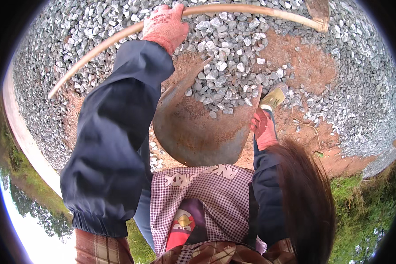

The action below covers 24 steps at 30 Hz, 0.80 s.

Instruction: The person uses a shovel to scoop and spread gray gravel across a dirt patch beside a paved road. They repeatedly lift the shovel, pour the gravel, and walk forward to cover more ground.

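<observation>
My left hand, in a pink work glove, is closed around the wooden handle of a hoe, whose metal blade is partly cut off at the top right. A rusty metal scoop pan lies between my legs with grey crushed stone in its far part. At the pan's right edge is my right hand, also gloved in pink, its fingers curled against the rim. Just beyond that hand a shoe stands on the ground.
Crushed stone spreads all around, with patches of reddish bare soil among it. A pale concrete edge curves along the left. Grass grows at the lower right. Long hair hangs beside my right arm.
</observation>
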Each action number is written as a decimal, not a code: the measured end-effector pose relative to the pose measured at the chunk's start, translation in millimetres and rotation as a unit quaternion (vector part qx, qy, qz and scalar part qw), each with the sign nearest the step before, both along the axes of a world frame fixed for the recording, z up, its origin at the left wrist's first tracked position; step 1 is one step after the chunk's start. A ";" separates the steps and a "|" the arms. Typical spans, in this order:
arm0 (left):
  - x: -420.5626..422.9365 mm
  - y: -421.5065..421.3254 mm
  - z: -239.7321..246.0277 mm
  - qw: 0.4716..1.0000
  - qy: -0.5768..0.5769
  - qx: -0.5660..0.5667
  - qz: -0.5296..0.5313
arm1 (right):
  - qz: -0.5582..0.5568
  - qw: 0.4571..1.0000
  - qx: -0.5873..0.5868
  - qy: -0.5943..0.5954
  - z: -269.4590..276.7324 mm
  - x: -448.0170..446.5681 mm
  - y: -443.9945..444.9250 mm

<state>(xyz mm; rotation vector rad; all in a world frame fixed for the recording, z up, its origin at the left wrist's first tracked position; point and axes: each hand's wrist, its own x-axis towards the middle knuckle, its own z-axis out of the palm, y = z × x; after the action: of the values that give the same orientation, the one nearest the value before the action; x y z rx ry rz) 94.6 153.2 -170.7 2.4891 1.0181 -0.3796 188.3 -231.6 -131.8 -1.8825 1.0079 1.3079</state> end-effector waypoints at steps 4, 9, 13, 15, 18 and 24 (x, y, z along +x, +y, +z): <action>-41.7 -35.0 -30.7 0.964 0.046 -0.250 0.076 | 0.096 0.991 -0.095 -0.008 -26.0 -57.1 -95.8; -127.3 -97.3 -59.6 0.833 0.244 -0.459 0.188 | -0.025 0.996 -0.091 0.003 -47.1 -99.8 -164.9; -163.6 -126.7 -79.7 0.735 0.214 -0.553 0.329 | -0.065 0.994 -0.083 0.008 -55.4 -113.3 -195.3; -168.0 -132.9 -86.2 0.739 0.196 -0.544 0.346 | -0.074 0.995 -0.074 0.006 -58.3 -119.8 -205.1; -168.5 -139.6 -83.6 0.778 0.182 -0.505 0.326 | -0.088 0.994 -0.064 -0.003 -57.4 -127.0 -214.8; -184.9 -150.0 -36.9 0.800 0.111 -0.491 0.326 | -0.106 0.993 -0.017 -0.053 -40.8 -122.2 -200.1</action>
<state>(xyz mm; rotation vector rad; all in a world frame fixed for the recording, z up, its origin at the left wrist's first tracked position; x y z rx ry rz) -90.3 3.3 -207.6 1.1029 1.2495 -0.7367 66.1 -431.8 -172.6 -1.7939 1.1465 1.0635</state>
